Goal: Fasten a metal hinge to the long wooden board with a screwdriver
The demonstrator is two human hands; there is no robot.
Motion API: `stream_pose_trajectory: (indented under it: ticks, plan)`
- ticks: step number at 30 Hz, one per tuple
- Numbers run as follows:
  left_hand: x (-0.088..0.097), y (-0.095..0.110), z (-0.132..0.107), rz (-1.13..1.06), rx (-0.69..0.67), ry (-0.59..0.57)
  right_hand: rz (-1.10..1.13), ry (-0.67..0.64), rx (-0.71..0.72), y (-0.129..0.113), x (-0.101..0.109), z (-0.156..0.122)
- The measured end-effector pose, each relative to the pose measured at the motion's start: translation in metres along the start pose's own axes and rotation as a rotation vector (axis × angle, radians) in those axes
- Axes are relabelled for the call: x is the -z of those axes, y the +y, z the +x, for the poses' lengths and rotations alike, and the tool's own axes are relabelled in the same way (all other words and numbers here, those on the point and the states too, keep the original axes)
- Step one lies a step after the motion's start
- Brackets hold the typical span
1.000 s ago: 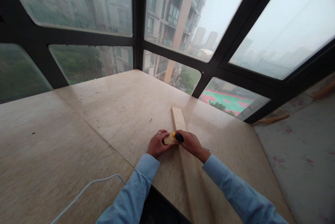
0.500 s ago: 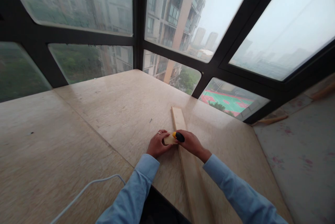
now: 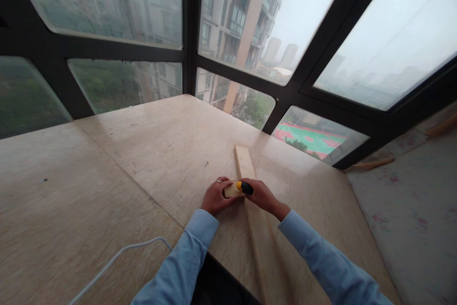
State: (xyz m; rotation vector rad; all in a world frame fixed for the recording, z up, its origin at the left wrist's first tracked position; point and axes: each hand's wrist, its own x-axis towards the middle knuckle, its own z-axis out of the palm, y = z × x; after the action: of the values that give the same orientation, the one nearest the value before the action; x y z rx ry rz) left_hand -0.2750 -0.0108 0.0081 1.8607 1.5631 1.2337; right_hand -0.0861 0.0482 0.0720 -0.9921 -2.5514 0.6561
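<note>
Dark-framed corner windows [image 3: 285,91] are seen across the top, with apartment towers and a sports court outside. Below them a large polished beige slab surface [image 3: 143,152] fills most of the view; a seam runs diagonally across it. A rough speckled floor [image 3: 417,214] lies at far right, lower than the slab. A long narrow wooden strip [image 3: 262,243] is laid flat on the slab, running from near the window corner toward the bottom edge. Light blue sleeves [image 3: 185,267] are seen on both forearms. A white cable [image 3: 117,257] is curved across the lower left of the slab.

The left hand [image 3: 215,196], a ring on one finger, is closed around a small pale wooden block [image 3: 232,190], held just beside the left edge of the strip. The right hand [image 3: 262,195] is wrapped around a yellow and black tool [image 3: 244,187], resting over the strip, with the tool's tip touching the block. The kind of tool cannot be told. A tiny dark fleck [image 3: 206,164] lies on the slab beyond the hands.
</note>
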Motion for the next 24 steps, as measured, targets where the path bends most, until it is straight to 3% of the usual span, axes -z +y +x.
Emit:
stream_pose_trajectory:
  ticks: [6, 13, 24]
  plan:
    - [-0.001, -0.002, 0.0, 0.009, -0.012, -0.002, -0.057, 0.046, -0.025, 0.001, -0.006, 0.0]
    - [-0.002, -0.003, 0.0, -0.001, -0.016, 0.013, -0.236, -0.029, -0.133, -0.007, -0.002, 0.002]
    - [-0.003, -0.003, 0.0, -0.009, 0.004, -0.007, -0.058, -0.011, 0.002, 0.002, -0.003, -0.003]
